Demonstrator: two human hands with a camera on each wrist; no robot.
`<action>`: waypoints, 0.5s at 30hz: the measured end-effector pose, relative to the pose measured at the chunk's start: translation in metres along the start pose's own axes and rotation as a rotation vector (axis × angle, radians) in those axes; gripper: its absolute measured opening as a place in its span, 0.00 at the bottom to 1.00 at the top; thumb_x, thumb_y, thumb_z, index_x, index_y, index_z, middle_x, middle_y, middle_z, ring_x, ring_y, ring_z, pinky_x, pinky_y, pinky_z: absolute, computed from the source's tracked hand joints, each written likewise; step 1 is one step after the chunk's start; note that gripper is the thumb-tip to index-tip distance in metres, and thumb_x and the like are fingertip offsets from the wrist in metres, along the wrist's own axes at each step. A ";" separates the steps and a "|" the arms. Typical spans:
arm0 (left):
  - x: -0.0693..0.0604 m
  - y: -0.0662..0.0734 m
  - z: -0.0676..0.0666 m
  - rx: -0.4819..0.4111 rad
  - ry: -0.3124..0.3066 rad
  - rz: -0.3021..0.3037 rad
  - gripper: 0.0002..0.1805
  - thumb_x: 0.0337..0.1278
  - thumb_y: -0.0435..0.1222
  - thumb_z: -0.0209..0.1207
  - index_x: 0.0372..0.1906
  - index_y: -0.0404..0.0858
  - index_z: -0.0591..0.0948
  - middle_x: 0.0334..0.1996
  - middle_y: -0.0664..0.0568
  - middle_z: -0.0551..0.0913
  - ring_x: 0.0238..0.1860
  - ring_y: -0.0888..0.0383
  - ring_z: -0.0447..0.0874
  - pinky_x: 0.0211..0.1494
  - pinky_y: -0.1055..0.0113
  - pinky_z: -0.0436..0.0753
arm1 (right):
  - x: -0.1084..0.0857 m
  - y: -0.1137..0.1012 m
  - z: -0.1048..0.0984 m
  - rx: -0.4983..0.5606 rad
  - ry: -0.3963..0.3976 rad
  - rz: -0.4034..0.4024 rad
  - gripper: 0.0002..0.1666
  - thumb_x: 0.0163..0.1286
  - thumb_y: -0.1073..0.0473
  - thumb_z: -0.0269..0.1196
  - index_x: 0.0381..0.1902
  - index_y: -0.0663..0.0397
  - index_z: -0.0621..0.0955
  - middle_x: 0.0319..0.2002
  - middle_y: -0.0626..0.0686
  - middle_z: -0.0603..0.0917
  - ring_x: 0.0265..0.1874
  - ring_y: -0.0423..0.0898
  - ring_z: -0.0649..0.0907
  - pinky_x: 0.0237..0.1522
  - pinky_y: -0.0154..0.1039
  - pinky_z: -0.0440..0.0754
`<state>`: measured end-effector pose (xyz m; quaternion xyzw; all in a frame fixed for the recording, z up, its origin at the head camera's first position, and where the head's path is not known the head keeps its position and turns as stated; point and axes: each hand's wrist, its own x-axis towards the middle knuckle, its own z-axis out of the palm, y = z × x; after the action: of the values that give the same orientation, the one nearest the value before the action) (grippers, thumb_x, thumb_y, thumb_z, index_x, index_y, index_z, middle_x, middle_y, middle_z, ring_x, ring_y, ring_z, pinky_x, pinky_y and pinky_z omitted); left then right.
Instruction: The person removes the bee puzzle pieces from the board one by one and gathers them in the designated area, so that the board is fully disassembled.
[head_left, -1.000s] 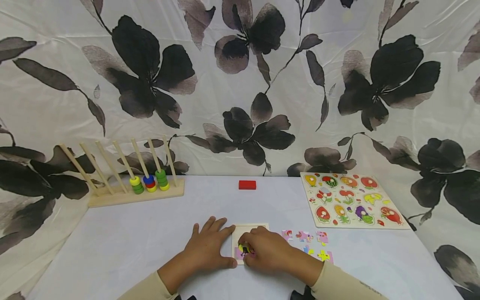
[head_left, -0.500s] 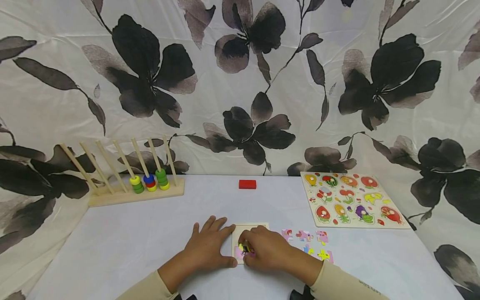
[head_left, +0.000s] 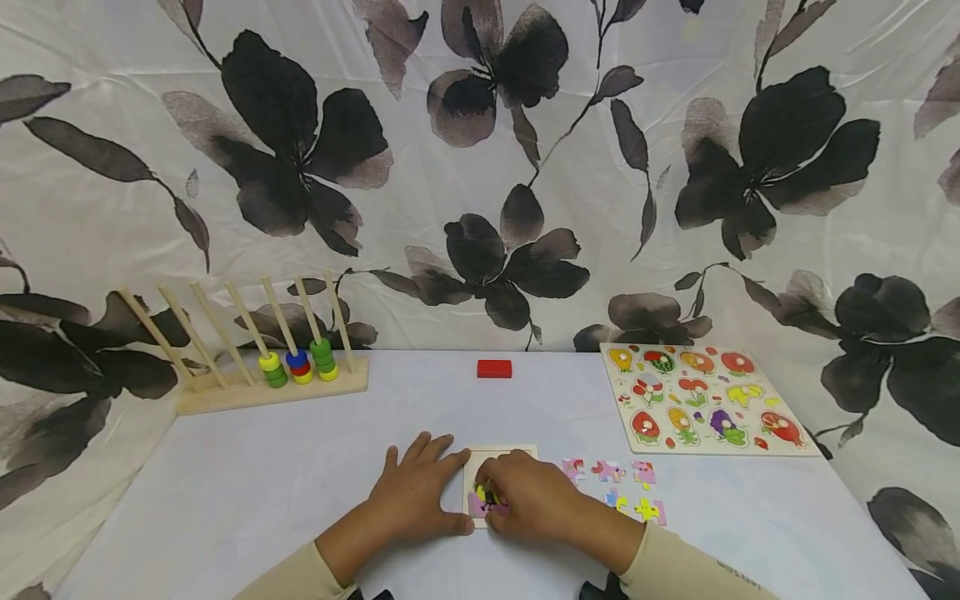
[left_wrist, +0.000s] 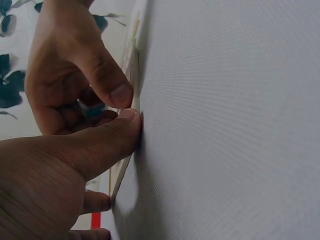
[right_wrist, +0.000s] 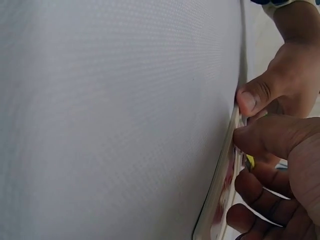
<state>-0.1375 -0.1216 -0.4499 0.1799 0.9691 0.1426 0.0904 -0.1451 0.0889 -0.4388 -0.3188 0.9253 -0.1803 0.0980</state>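
Note:
A small wooden puzzle tray lies flat near the table's front, with a pink piece in its lower left corner. My left hand is spread on the tray's left side, index fingertip at the upper corner, thumb at the lower one. With bent fingers, my right hand pinches a yellow-and-black piece low over the tray, partly hidden by the fingers. In the left wrist view the thumb of my left hand touches the tray edge; the right wrist view shows my right hand's thumb beside it.
Several loose puzzle pieces lie right of the tray, partly behind my right forearm. A red block sits at the back centre. Back left stands a wooden peg rack with coloured rings; a fruit board lies at the back right.

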 end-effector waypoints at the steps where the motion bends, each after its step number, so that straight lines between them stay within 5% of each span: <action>1: 0.000 0.000 0.000 0.000 0.000 -0.001 0.51 0.38 0.64 0.75 0.72 0.49 0.75 0.74 0.45 0.68 0.76 0.36 0.57 0.67 0.21 0.52 | 0.000 0.000 0.000 -0.005 0.002 -0.002 0.20 0.59 0.55 0.75 0.49 0.43 0.82 0.30 0.35 0.73 0.36 0.35 0.74 0.31 0.33 0.75; 15: -0.001 0.001 -0.001 0.002 -0.001 0.004 0.51 0.39 0.64 0.75 0.72 0.48 0.75 0.73 0.44 0.68 0.76 0.35 0.57 0.66 0.21 0.53 | -0.004 0.006 -0.004 -0.022 0.051 -0.023 0.21 0.56 0.53 0.75 0.48 0.44 0.84 0.31 0.36 0.76 0.37 0.36 0.75 0.30 0.34 0.76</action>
<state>-0.1365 -0.1215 -0.4481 0.1819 0.9689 0.1415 0.0905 -0.1468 0.0970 -0.4376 -0.3258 0.9258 -0.1791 0.0688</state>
